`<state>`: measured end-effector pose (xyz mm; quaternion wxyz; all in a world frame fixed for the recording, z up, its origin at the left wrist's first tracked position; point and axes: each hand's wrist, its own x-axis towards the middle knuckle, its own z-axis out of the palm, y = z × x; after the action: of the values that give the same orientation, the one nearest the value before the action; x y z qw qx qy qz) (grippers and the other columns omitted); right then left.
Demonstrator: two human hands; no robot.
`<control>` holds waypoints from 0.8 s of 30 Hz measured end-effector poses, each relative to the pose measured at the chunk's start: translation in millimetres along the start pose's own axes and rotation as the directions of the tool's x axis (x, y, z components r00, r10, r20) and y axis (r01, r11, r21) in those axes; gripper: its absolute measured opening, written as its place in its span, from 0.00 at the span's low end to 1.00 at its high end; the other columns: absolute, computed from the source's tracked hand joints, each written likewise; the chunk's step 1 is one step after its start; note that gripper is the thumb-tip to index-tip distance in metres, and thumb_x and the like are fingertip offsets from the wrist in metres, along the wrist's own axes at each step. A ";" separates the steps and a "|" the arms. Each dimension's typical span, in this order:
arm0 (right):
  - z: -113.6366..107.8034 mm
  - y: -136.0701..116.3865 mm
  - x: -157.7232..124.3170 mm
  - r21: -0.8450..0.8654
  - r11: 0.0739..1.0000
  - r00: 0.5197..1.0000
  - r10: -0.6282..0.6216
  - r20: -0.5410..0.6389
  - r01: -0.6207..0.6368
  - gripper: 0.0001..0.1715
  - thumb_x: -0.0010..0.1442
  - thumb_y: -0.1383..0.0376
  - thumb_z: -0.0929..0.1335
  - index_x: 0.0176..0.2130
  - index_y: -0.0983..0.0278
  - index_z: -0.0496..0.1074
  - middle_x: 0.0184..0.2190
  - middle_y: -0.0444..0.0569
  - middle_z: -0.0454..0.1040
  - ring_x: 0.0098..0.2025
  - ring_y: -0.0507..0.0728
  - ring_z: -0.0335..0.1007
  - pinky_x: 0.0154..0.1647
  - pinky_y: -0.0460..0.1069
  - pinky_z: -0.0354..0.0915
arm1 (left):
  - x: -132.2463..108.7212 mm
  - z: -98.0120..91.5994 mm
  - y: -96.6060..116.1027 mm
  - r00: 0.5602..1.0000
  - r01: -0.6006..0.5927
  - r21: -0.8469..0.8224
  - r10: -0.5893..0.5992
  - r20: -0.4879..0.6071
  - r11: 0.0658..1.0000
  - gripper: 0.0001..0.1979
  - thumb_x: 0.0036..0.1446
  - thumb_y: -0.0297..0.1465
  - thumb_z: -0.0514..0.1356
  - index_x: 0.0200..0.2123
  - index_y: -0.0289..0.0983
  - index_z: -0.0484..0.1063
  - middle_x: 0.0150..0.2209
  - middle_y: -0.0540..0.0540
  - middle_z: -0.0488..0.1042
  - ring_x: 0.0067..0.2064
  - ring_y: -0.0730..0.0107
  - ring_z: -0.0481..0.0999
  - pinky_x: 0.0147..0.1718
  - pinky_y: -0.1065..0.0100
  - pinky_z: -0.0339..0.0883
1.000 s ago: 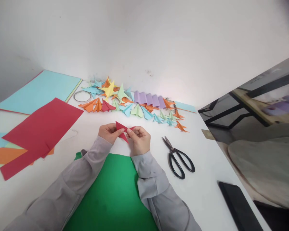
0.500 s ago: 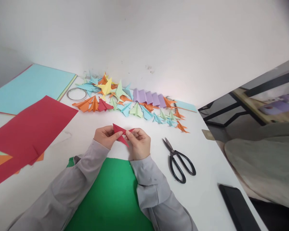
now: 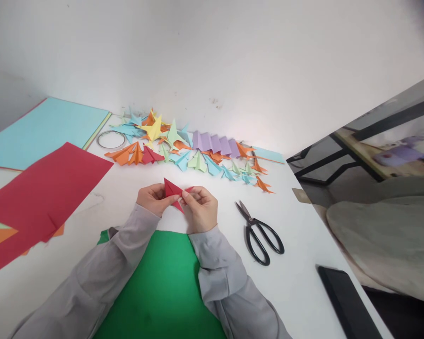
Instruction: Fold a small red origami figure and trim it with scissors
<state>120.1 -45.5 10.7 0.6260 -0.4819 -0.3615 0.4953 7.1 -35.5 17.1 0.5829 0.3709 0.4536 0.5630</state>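
My left hand (image 3: pixel 151 199) and my right hand (image 3: pixel 199 208) meet over the white table (image 3: pixel 297 278), both pinching a small folded red paper piece (image 3: pixel 172 190) with pointed tips. The fingers of both hands are closed on its folds. Below my wrists lies a green paper sheet (image 3: pixel 166 287), partly covered by my grey sleeves.
Black scissors (image 3: pixel 259 233) lie right of my hands. A row of folded paper figures (image 3: pixel 183 150) in several colours lines the wall, with a purple pleated strip (image 3: pixel 215 143) and a wire ring (image 3: pixel 111 139). Red sheets (image 3: pixel 38 197) and a light blue sheet (image 3: pixel 45 132) lie left. A black phone (image 3: pixel 346 301) sits near the right edge.
My hands have stayed together on the red piece, with small finger shifts on its folds. The view has drifted slightly.
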 end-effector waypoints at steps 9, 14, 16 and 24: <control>-1.7 1.9 -0.3 -0.112 0.993 0.996 -0.024 0.085 0.033 0.14 0.45 0.59 0.72 0.19 0.65 0.69 0.14 0.42 0.69 0.18 0.48 0.62 0.21 0.45 0.60 | 2.5 -2.6 0.4 0.999 0.026 -0.038 -0.025 0.026 0.999 0.15 0.28 0.30 0.71 0.25 0.32 0.77 0.24 0.46 0.78 0.25 0.67 0.75 0.29 0.66 0.71; -0.4 -1.1 -1.1 -0.139 0.988 0.996 -0.052 0.072 0.062 0.15 0.45 0.59 0.72 0.18 0.65 0.68 0.13 0.42 0.68 0.17 0.48 0.61 0.19 0.45 0.59 | 2.2 -1.8 -0.7 0.997 0.054 -0.084 -0.048 0.064 0.995 0.16 0.28 0.29 0.71 0.26 0.31 0.76 0.25 0.45 0.78 0.26 0.68 0.75 0.29 0.67 0.70; -0.1 -1.9 -1.1 -0.146 0.987 0.996 -0.052 0.067 0.061 0.15 0.45 0.59 0.72 0.18 0.65 0.68 0.13 0.41 0.68 0.17 0.48 0.60 0.19 0.45 0.59 | 1.6 -0.8 -0.7 0.997 0.046 -0.075 -0.042 0.062 0.996 0.16 0.28 0.29 0.71 0.26 0.32 0.76 0.25 0.46 0.78 0.26 0.68 0.75 0.29 0.67 0.70; -1.3 -0.4 -1.3 -0.111 0.994 0.997 -0.014 0.080 0.023 0.14 0.45 0.59 0.72 0.18 0.65 0.69 0.15 0.43 0.71 0.18 0.48 0.62 0.21 0.46 0.61 | 0.9 0.6 0.4 0.998 0.055 -0.093 -0.051 0.040 0.994 0.16 0.28 0.31 0.71 0.25 0.32 0.76 0.23 0.47 0.77 0.25 0.72 0.74 0.29 0.69 0.69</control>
<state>121.1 -47.0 10.7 0.5880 -0.4928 -0.4175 0.4869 7.5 -34.5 17.6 0.6228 0.3412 0.4252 0.5611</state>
